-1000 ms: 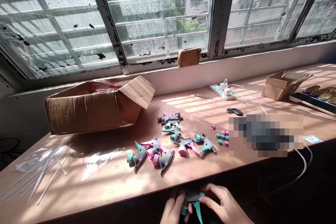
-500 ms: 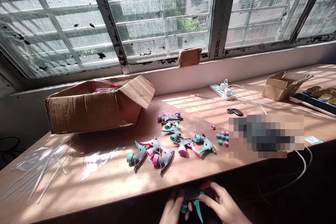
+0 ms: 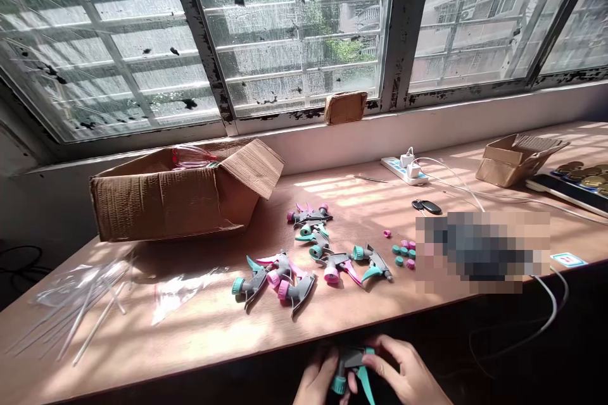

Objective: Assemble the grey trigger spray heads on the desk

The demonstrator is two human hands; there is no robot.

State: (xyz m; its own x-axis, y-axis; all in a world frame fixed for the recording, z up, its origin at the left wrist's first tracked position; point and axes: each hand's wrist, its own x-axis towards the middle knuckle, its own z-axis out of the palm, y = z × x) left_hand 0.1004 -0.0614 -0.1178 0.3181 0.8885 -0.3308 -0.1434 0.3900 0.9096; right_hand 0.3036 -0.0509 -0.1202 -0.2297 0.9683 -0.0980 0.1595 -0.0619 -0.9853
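Below the table's front edge, both hands hold one grey spray trigger head (image 3: 350,359) with a teal collar and a teal lever. My left hand (image 3: 319,376) is wrapped round its grey body, thumb along the side. My right hand (image 3: 401,367) pinches the teal nozzle end with thumb and fingers. The lever hangs down between the hands. On the table beyond lie several more spray heads, among them a pink-collared one (image 3: 297,291) and a teal one (image 3: 373,262). Small teal and pink nozzle caps (image 3: 403,252) are grouped to their right.
A cardboard box (image 3: 156,205) stands at the back left. Thin plastic tubes (image 3: 95,323) and a clear bag (image 3: 183,288) lie on the left. A power strip (image 3: 403,171), black keys (image 3: 427,206), a smaller box (image 3: 508,164) and a pixelated patch occupy the right.
The held spray head has shifted slightly right and now shows more of its grey body. Both hands keep their grip. The whole view has shifted a little.
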